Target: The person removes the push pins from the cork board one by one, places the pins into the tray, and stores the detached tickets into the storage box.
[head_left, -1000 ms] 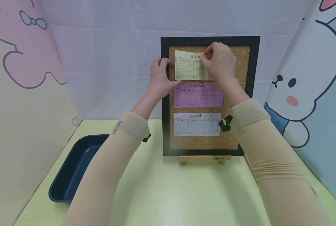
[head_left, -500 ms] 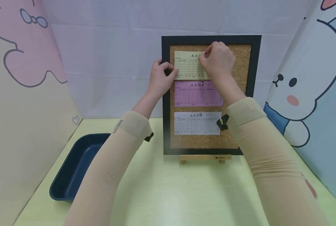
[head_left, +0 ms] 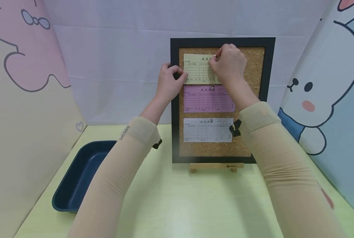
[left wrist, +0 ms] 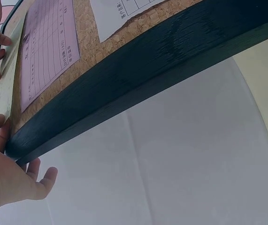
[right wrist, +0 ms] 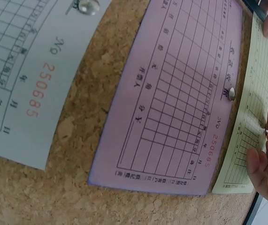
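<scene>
- The right hand [head_left: 231,63] is at the top of the yellow slip [head_left: 196,70], thumb and fingertips pinching a small shiny pin [head_left: 215,56] against the paper
- The left hand [head_left: 171,80] is at the board's left side, thumb and index fingertip meeting in a pinch on the slip's left edge; its other fingers lie by the outer side of the black frame [head_left: 175,132]
- The yellow slip is uppermost on the cork [head_left: 256,82], just above the purple slip [head_left: 199,102], with the white slip [head_left: 199,133] lowest; both lower slips bear silvery pins
- The frame stands upright on a wooden stand [head_left: 217,166], and a blue tray [head_left: 73,185] sits to the left on the table [head_left: 180,205]
</scene>
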Demonstrator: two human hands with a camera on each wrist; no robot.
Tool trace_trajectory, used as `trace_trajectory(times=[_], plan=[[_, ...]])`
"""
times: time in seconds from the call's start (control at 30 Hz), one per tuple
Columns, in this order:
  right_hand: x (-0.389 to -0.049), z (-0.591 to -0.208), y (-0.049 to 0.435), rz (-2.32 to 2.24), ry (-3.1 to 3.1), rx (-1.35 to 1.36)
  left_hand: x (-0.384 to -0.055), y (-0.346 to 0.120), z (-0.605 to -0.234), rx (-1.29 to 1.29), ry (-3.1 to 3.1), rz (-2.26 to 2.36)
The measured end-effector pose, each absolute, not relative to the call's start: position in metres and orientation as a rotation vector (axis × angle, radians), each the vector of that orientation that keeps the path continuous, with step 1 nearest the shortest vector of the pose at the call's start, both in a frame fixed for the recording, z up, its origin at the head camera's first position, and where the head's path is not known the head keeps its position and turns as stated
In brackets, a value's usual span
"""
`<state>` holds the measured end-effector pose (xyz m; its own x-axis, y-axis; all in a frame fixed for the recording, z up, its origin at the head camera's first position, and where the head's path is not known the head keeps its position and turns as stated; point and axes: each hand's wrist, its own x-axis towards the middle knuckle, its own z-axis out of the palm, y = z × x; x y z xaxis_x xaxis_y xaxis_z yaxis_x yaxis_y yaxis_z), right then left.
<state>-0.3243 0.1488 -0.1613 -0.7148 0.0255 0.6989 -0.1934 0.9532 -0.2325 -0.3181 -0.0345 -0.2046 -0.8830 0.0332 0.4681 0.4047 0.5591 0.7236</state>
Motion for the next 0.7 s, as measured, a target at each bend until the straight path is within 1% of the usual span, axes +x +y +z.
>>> trace_trajectory(times=[0.3, 0.7], plan=[[-0.3250, -0.1571, 0.1517, 0.319, -2.391, 0.178, -0.3190, -0.0341, -0.2047, -0.353, -2.395, -1.256], [-0.3244, -0.1607, 0.1587, 0.408, -2.321, 0.246, -0.3219, -0.0331, -0.2063, -0.356, -2.405, -1.251]])
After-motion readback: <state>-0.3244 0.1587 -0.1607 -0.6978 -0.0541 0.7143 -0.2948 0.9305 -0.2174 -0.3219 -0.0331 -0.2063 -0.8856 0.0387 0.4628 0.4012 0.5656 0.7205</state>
